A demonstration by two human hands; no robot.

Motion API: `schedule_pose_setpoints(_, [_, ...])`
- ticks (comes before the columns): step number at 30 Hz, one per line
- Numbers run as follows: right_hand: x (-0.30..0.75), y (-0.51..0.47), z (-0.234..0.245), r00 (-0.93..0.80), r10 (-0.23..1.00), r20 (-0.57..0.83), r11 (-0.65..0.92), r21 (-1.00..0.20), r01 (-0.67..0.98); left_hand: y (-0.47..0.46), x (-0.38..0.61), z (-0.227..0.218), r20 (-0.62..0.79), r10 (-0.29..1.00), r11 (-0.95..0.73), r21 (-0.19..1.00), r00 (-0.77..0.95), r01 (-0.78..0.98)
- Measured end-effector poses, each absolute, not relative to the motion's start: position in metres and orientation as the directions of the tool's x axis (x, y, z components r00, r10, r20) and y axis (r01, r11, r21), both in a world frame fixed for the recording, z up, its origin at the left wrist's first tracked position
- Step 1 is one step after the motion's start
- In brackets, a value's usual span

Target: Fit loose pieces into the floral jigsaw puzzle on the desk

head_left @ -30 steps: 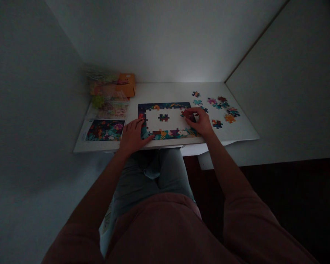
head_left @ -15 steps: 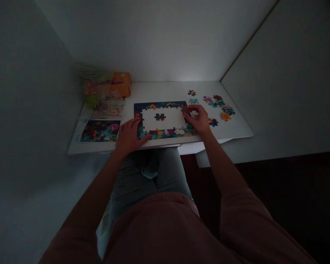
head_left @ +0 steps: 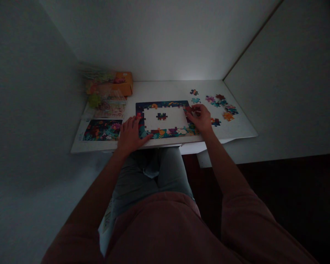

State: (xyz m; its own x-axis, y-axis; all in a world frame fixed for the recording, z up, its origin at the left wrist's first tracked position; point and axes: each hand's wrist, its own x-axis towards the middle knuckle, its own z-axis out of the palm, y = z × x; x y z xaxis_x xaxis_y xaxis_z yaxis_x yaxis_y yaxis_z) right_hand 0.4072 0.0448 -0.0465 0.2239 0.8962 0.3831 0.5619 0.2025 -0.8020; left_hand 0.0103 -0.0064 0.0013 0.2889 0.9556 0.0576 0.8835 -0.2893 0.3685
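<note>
Right hand (head_left: pixel 199 118) shifted slightly rightward beside the upper right edge of the jigsaw puzzle (head_left: pixel 165 135); its fingers are curled and pinched together, though whether they grasp a piece cannot be told. Left hand (head_left: pixel 130 136) lies released, fingers spread, on the puzzle's lower left border. The puzzle sits at the near edge of the desk (head_left: pixel 165 88), its border surrounding a white board (head_left: pixel 165 119) with a small joined cluster (head_left: pixel 161 116) at centre. Loose pieces (head_left: pixel 217 102) lie to the right, a picture card (head_left: pixel 102 130) to the left.
</note>
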Motion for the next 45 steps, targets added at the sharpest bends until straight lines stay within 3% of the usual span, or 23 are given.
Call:
schedule_pose_setpoints(12, [0.404, 0.043, -0.046, 0.198, 0.918, 0.343, 0.214, -0.850, 0.481, -0.006, 0.008, 0.000, 0.095, 0.946, -0.323, 0.378, 0.310, 0.868])
schedule_pose_setpoints(24, [0.402, 0.042, -0.045, 0.215, 0.917, 0.337, 0.212, -0.865, 0.454, -0.006, 0.008, 0.001, 0.048, 0.952, -0.299, 0.373, 0.304, 0.878])
schedule_pose_setpoints(35, [0.407, 0.048, -0.059, 0.197, 0.890, 0.412, 0.305, -0.856, 0.417, -0.007, 0.007, 0.003, 0.092, 0.947, -0.320, 0.392, 0.309, 0.863])
schedule_pose_setpoints(45, [0.407, 0.046, -0.059, 0.175, 0.917, 0.359, 0.268, -0.878, 0.397, -0.005, 0.007, -0.013, 0.171, 0.941, -0.335, 0.356, 0.292, 0.872])
